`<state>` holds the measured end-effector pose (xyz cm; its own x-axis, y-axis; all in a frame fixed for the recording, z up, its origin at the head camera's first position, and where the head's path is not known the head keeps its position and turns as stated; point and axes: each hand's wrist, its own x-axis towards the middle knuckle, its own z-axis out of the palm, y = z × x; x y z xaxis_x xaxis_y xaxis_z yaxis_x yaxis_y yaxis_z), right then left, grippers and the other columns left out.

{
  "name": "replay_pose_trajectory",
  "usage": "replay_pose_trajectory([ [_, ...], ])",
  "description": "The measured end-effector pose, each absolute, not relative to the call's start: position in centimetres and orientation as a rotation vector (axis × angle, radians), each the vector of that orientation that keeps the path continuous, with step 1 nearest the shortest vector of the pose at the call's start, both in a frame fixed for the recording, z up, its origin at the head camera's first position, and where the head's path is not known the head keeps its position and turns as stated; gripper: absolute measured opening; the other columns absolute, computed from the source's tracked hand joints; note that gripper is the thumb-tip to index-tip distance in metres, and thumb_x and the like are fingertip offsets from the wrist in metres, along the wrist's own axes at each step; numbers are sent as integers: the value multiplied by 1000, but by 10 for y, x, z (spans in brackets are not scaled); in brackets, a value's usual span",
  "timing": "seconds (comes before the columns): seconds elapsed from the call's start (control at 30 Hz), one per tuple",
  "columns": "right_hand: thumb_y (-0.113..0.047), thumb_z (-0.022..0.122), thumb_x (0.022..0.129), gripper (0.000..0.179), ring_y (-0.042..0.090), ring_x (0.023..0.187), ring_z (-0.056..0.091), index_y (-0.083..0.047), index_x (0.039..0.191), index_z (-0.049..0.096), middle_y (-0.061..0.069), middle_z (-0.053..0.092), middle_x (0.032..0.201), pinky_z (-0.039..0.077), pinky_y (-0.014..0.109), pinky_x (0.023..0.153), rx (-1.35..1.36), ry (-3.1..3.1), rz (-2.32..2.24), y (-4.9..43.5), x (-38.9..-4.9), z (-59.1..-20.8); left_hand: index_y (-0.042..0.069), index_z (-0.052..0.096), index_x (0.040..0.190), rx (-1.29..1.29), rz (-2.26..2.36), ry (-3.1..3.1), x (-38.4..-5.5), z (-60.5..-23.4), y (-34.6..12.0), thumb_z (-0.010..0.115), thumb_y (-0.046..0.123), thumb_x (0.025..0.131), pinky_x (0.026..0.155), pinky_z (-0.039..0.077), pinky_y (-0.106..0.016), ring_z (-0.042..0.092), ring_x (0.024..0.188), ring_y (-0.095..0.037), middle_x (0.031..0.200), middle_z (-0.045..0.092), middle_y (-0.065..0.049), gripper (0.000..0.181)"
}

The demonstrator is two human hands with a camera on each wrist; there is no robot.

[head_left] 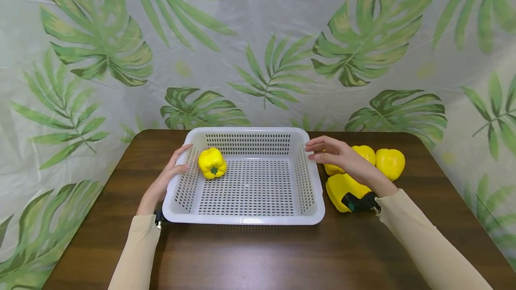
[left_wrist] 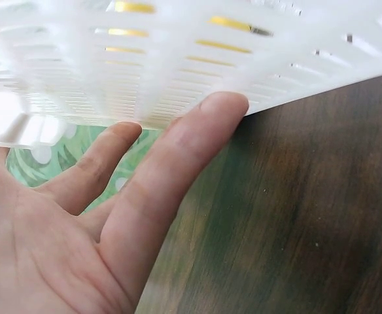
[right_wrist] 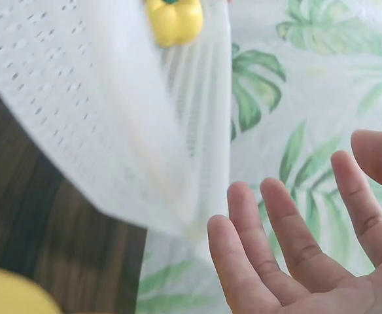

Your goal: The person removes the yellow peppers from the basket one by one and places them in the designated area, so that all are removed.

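Observation:
A white perforated plastic basket [head_left: 247,220] sits on the dark wooden table. Inside it, near the left wall, lies one yellow bell pepper [head_left: 212,163]. My left hand [head_left: 167,177] grips the basket's left rim, with the thumb over it. In the left wrist view, lower fingers [left_wrist: 178,144] of that hand rest against the slotted outer wall. At the right rim is my right hand [head_left: 336,155], its fingertips close to the edge. The right wrist view shows its fingers [right_wrist: 299,239] spread and holding nothing.
More yellow bell peppers [head_left: 390,164] lie on the table right of the basket, some partly hidden by the right hand and wrist. A leaf-patterned cloth [head_left: 266,57] hangs behind the wooden table [head_left: 242,258].

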<state>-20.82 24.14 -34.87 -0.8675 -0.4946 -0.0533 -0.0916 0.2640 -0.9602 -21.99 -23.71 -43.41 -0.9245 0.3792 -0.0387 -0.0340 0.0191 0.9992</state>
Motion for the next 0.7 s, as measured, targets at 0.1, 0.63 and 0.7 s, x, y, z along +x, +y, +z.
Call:
replay_pose_trajectory([
  [0.1, -16, 55, 97, 40, 34, 119, 51, -4, 133, 47, 19, 48, 135, 35, 56, 100, -589, 2168, -1633, 229, -214, -346, 30, 12, 151, 354, 1983, 2003, -220, -434, -237, 37, 13, 99, 83, 45, -56, 31, 124, -53, 155, 4, -14, 61],
  [0.63, -10, 52, 97, 39, 32, 113, 54, -5, 135, 46, 19, 49, 135, 38, 52, 98, -722, 2056, -1554, 156, -234, -349, 29, 11, 152, 363, 1964, 2035, -220, -433, -237, 36, 13, 99, 83, 45, -57, 32, 123, -53, 155, 4, -14, 60],
  [0.7, -9, 52, 96, 38, 34, 115, 53, -6, 134, 48, 16, 51, 133, 38, 52, 99, -718, 2035, -1550, 146, -235, -351, 30, 11, 152, 360, 1961, 2037, -220, -433, -237, 36, 13, 99, 83, 45, -57, 32, 123, -53, 155, 4, -14, 61],
])
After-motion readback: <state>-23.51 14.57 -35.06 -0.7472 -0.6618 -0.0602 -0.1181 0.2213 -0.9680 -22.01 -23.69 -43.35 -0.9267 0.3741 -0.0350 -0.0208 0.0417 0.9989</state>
